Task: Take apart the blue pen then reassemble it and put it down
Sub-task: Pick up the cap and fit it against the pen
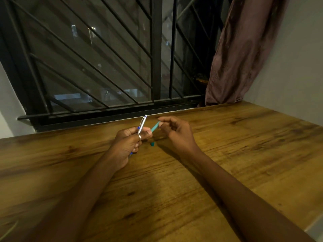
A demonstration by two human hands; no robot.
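Observation:
My left hand (128, 144) is closed around the silver and blue upper barrel (142, 124) of the pen, which sticks up and to the right out of my fist, its clicker end pointing at the window. My right hand (174, 131) pinches one end of a teal tube-shaped pen part (155, 127) between thumb and fingertips; the tube's other end points at my left thumb. A small teal piece (152, 144) lies on the wooden table (227, 154) just below and between both hands.
A barred window (104, 67) runs along the far edge of the table, with its sill right behind my hands. A brownish curtain (236, 58) hangs at the back right, beside a plain wall.

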